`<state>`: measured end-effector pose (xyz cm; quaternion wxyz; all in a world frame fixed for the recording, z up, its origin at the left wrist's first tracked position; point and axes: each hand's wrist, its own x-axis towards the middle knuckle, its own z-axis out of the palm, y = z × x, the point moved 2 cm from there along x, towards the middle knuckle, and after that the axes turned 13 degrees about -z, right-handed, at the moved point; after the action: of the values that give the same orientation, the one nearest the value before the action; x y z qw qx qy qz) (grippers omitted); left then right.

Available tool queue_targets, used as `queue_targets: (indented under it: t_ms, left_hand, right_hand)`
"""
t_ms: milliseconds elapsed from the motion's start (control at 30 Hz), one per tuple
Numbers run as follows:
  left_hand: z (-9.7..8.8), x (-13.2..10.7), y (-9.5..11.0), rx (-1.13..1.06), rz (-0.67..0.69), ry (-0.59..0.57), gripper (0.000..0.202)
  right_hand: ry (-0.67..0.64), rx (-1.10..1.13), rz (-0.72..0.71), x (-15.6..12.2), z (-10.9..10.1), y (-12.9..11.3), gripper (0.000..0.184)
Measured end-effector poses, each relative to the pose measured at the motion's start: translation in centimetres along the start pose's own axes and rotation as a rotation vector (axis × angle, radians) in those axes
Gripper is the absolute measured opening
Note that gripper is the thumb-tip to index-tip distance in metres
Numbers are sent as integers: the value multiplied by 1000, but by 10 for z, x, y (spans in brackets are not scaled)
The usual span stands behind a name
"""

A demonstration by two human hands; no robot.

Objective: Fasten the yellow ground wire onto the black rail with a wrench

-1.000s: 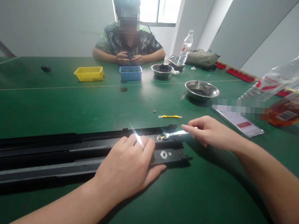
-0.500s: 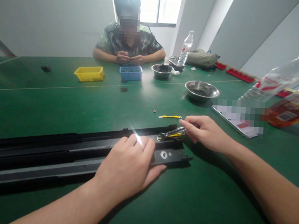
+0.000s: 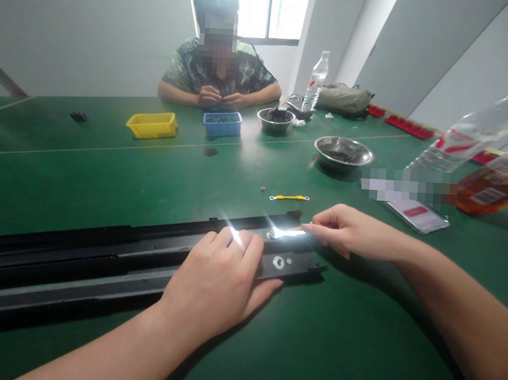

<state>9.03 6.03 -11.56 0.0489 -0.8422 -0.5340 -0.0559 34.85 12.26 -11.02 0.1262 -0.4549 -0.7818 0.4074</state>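
A long black metal rail [image 3: 103,255] lies across the green table [image 3: 108,175] in front of me. My left hand [image 3: 218,285] rests palm down on the rail near its right end, fingers closed together and pressing on it. My right hand [image 3: 350,233] pinches the handle of a shiny small wrench [image 3: 288,233], whose head sits on a fastener on top of the rail. Glare hides part of the wrench. A round hole [image 3: 278,262] shows on the rail's end just below.
A yellow wire with ring ends [image 3: 288,198] and a small nut [image 3: 262,188] lie beyond the rail. Two steel bowls [image 3: 343,152], a yellow bin [image 3: 152,125] and a blue bin [image 3: 222,123] stand farther back. Bottles [image 3: 467,146] are at right. Another person sits opposite.
My right hand swung the wrench handle away from me and then back toward me, pivoting on the fastener. My left hand stayed put on the rail.
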Motion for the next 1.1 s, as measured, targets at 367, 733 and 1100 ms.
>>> queue_targets:
  t_ms: [367,733,1100]
  left_hand:
    - [-1,2,4,4,2,1,48]
    - [-2,0,3,9,2,6,47]
    - [-1,0,2,4,2,15,47]
  right_hand:
    - [-41,-14,-21,-6,-7,3,50]
    - [-31,-4,-4,-7,-8,-1,52]
    - [18,68,53,-7,-9,3,54]
